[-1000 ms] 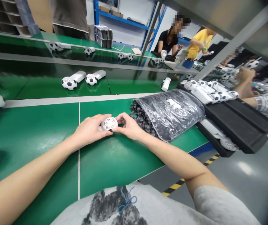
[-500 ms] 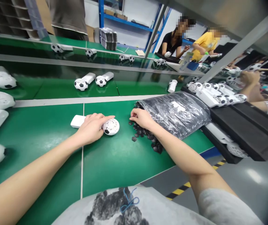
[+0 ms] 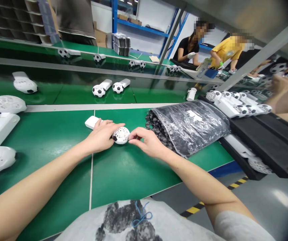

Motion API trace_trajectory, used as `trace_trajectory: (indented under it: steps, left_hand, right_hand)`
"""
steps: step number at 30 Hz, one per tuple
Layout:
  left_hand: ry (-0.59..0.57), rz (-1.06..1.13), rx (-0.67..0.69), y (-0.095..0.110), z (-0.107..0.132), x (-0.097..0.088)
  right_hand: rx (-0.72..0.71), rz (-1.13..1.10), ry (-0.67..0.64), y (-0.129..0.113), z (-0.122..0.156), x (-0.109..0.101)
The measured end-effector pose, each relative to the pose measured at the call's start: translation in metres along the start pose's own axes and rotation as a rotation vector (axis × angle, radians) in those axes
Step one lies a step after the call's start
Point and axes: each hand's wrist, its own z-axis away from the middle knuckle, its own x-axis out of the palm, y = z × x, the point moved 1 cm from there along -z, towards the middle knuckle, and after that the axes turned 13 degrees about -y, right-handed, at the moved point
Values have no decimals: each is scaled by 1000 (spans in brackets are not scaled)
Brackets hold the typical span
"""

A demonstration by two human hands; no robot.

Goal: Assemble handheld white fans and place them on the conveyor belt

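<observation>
My left hand (image 3: pixel 101 135) is closed over a white plastic piece (image 3: pixel 121 135) with a football-patterned round head and a flat white handle, which lies on the green table (image 3: pixel 118 177). One black patch shows on the head near my thumb. My right hand (image 3: pixel 145 140) is at the right side of the head, thumb and fingertips pinched together. Whatever is between those fingertips is too small to make out. Just beyond the right hand, small black pieces (image 3: pixel 159 127) spill from the mouth of a clear plastic bag (image 3: pixel 191 124).
White football-headed pieces (image 3: pixel 9 103) crowd the left edge. More with black patches (image 3: pixel 99 90) lie on the green conveyor (image 3: pixel 78 97) ahead. At right are black trays (image 3: pixel 267 140) carrying several pieces. Co-workers (image 3: pixel 187 50) sit beyond, and a metal post (image 3: pixel 254 50) slants across the right.
My right hand has moved left from the black pieces at the bag's mouth to the football head. My left hand keeps its hold. The view has shifted slightly.
</observation>
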Motion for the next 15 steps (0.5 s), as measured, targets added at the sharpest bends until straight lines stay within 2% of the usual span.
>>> trace_trajectory:
  steps: [4, 9, 15]
  left_hand:
    - [-15, 56, 12, 1, 0, 0]
    - [54, 124, -18, 4, -2, 2]
    - [79, 142, 1, 7, -4, 2]
  right_hand:
    - [16, -133, 49, 2, -5, 10]
    - [51, -222, 106, 12, -12, 17]
    - [155, -462, 83, 24, -18, 24]
